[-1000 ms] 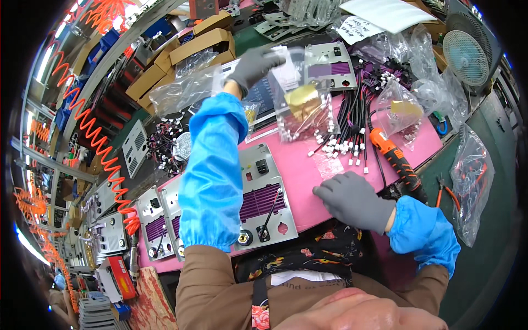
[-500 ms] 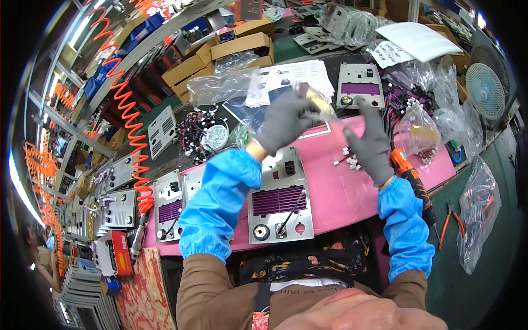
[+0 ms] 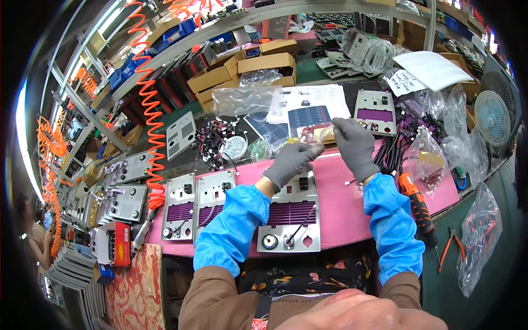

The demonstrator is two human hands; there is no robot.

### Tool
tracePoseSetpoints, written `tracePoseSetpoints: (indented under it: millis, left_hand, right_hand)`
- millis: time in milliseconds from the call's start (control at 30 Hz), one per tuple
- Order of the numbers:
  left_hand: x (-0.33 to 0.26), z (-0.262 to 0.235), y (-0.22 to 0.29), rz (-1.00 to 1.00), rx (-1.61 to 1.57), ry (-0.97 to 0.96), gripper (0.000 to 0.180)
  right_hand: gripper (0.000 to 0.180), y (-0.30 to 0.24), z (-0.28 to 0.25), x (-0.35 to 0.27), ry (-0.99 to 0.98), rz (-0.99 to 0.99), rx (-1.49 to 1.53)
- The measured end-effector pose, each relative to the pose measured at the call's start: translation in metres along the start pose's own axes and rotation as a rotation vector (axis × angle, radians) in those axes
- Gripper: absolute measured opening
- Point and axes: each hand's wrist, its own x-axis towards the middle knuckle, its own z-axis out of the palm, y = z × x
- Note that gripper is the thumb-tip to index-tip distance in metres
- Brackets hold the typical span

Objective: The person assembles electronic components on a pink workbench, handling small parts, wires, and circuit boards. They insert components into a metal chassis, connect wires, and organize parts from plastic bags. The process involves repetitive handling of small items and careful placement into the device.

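Both my hands wear grey gloves, with blue sleeves over the forearms. My right hand [image 3: 355, 147] has its fingers closed at the edge of a small clear plastic bag [image 3: 319, 134] with reddish and pale parts in it. My left hand [image 3: 290, 165] is just below the bag, fingertips pressed together; what they pinch, if anything, is too small to make out. Beneath my left hand lies a grey metal panel [image 3: 273, 224] with a purple slatted grille, a round knob and a short black lead. A few small white connectors [image 3: 350, 182] lie on the pink mat by my right wrist.
Two similar panels [image 3: 178, 212] lie at the left on the pink mat [image 3: 346, 220]. An orange-black power screwdriver [image 3: 418, 206], pliers [image 3: 452, 250] and a plastic bag [image 3: 479, 242] are at the right. Wire bundles [image 3: 212, 129], a white dish [image 3: 234, 147] and printed sheets [image 3: 316, 98] stand behind.
The view has shifted, so the bench sits further right and lower. My left hand has come down from the sheets toward the near panel; my right hand has closed at the small bag.
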Motion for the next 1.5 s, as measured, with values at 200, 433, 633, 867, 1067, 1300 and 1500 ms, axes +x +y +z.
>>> tracePoseSetpoints:
  millis: [200,433,633,867,1067,1300,1500]
  left_hand:
    - [-0.003,0.009,0.016,-0.105,0.184,-0.229,0.084]
    - [-0.020,0.009,0.022,-0.029,0.052,-0.269,0.065]
    - [0.016,0.011,-0.018,0.024,-0.110,0.170,0.046]
    - [0.009,0.015,-0.006,0.172,-0.193,0.234,0.027]
    - [0.016,0.005,-0.019,0.232,-0.179,0.234,0.024]
    - [0.016,0.010,-0.014,0.197,-0.280,0.180,0.024]
    - [0.012,0.008,-0.013,0.191,-0.266,0.162,0.028]
  right_hand:
    - [0.015,0.013,0.020,-0.005,0.092,0.036,-0.120]
    - [0.014,0.023,0.009,-0.006,0.150,-0.154,-0.081]
    - [0.024,-0.008,0.016,-0.023,-0.043,-0.254,-0.144]
    - [0.021,-0.008,0.020,-0.026,-0.122,-0.178,-0.075]
    - [0.018,-0.017,0.014,-0.025,-0.227,0.082,0.262]
    - [0.027,-0.004,0.022,-0.029,-0.262,0.253,0.440]
    - [0.026,-0.003,0.024,-0.031,-0.259,0.271,0.448]
